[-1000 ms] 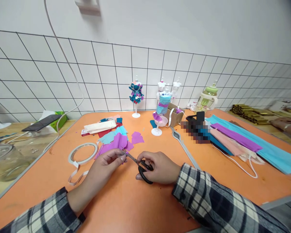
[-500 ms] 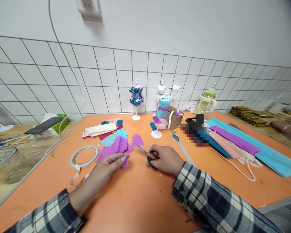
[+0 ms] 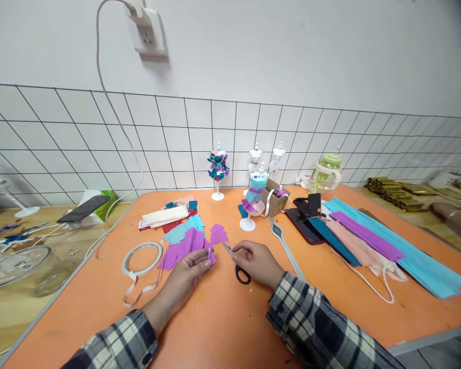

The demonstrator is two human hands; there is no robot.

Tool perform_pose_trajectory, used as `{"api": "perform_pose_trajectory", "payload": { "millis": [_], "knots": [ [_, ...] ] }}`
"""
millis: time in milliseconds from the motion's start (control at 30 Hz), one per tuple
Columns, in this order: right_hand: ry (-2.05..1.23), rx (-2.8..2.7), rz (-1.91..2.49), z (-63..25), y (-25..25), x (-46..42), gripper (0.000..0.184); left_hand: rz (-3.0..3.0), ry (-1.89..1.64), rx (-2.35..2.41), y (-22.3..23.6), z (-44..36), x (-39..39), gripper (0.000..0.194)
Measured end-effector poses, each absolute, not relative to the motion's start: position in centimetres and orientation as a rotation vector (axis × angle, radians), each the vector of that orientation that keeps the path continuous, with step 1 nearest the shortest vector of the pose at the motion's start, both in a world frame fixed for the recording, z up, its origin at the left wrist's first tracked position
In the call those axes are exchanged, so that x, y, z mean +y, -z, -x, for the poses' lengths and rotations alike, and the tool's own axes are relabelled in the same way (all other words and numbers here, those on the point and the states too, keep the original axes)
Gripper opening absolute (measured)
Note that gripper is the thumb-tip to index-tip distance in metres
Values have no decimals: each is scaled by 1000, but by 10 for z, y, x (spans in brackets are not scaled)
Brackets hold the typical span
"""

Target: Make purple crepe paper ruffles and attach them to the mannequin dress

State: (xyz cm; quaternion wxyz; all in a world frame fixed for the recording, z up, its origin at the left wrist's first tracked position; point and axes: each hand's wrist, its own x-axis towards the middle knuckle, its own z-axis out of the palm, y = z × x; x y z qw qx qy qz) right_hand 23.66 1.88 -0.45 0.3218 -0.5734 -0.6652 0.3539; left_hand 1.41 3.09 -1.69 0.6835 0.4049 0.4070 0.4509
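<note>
Pinched in the fingertips of my left hand (image 3: 188, 274) is a small gathered piece of purple crepe paper (image 3: 212, 256). My right hand (image 3: 258, 262) is closed on a pair of scissors (image 3: 243, 275). Their blade tip points toward the left hand, and a black finger loop hangs below the fingers. Between and beyond the hands lies a loose purple paper piece (image 3: 218, 234). More purple crepe paper (image 3: 190, 243) is heaped just behind my left hand, next to light blue pieces (image 3: 176, 233).
A tape roll (image 3: 123, 259) lies left, its strip trailing. Small dress forms stand behind, one with teal decorations (image 3: 218, 166), one in blue and purple (image 3: 255, 192). A phone (image 3: 303, 225), a grey strap (image 3: 286, 251) and crepe sheets (image 3: 392, 246) lie right, near a green-lidded bottle (image 3: 326, 174).
My view has tilted up. The left hand with its purple piece has come closer to the right hand. My right fingers have shifted on the scissors, with one loop now hanging free.
</note>
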Motion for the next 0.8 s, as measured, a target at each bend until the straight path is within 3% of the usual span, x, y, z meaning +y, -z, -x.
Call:
{"api": "perform_pose_trajectory", "payload": {
  "millis": [433, 800],
  "knots": [
    [-1275, -1560, 1315, -215, 19, 20, 50, -1289, -882, 934, 17, -31, 26, 34],
    [-956, -1739, 1315, -219, 18, 18, 19, -1595, -917, 1094, 9, -22, 26, 15]
  ]
}}
